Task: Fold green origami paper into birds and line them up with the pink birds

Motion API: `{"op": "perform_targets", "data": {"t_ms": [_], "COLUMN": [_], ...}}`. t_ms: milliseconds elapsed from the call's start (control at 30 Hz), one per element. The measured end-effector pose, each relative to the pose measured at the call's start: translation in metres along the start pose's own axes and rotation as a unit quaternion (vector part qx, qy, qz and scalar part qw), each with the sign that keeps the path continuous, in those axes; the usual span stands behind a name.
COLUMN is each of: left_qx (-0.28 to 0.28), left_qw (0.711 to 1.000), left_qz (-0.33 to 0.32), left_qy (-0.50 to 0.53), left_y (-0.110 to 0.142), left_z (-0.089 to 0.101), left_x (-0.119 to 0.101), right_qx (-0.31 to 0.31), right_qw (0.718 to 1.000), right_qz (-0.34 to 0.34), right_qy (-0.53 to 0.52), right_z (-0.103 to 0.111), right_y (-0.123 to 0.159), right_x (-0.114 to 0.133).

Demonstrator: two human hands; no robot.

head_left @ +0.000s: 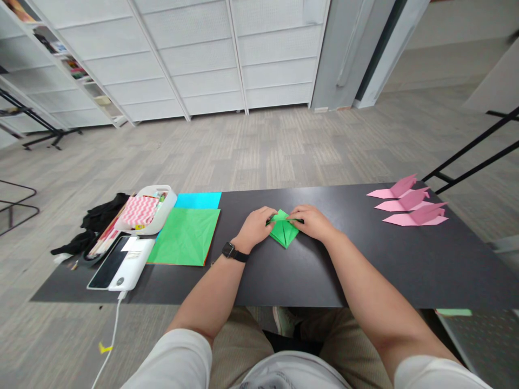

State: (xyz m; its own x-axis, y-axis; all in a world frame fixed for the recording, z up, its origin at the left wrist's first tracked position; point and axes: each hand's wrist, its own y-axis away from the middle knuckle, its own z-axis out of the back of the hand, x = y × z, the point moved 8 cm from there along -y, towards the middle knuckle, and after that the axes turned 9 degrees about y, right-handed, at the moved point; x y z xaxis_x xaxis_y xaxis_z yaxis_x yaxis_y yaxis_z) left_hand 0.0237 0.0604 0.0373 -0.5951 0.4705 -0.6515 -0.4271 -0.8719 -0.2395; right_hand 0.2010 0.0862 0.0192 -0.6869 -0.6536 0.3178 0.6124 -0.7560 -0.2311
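Observation:
A small folded piece of green origami paper [285,235] lies on the dark table, a diamond with creases and a raised flap across its upper part. My left hand [258,223], with a black watch on the wrist, pinches the flap at its left end. At the right end, my right hand [312,220] grips the same flap between thumb and fingers. Left of my hands rests a stack of square paper with a green sheet [187,235] on top. Three folded pink paper birds [417,217] stand in a row toward the table's right end.
Blue paper [198,200] shows behind the green stack. A white tray [167,212] with a pink-patterned packet, a phone [107,265], a white power bank [135,265] with a cable and black cloth [105,212] lie at the left. The table [348,281] is dark and narrow.

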Motion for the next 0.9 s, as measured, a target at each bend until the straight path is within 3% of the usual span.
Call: {"op": "perform_targets", "data": {"t_ms": [267,567,900], "left_qx": [0.003,-0.008,-0.064], "left_qw": [1.0,0.999,0.994], "left_qz": [0.01,0.026,0.015], "left_qy": [-0.018,0.027,0.093], "left_y": [0.0,0.001,0.005], "left_z": [-0.001,0.002,0.005], "left_x": [-0.001,-0.011,-0.012], "right_qx": [0.013,0.02,0.034], "right_qw": [1.0,0.996,0.994], "right_qz": [-0.001,-0.049,-0.073], "right_qy": [0.019,0.071,0.075], "right_z": [0.002,0.009,0.007], "right_y": [0.0,0.001,0.001], "right_x": [0.003,0.001,-0.004]}}
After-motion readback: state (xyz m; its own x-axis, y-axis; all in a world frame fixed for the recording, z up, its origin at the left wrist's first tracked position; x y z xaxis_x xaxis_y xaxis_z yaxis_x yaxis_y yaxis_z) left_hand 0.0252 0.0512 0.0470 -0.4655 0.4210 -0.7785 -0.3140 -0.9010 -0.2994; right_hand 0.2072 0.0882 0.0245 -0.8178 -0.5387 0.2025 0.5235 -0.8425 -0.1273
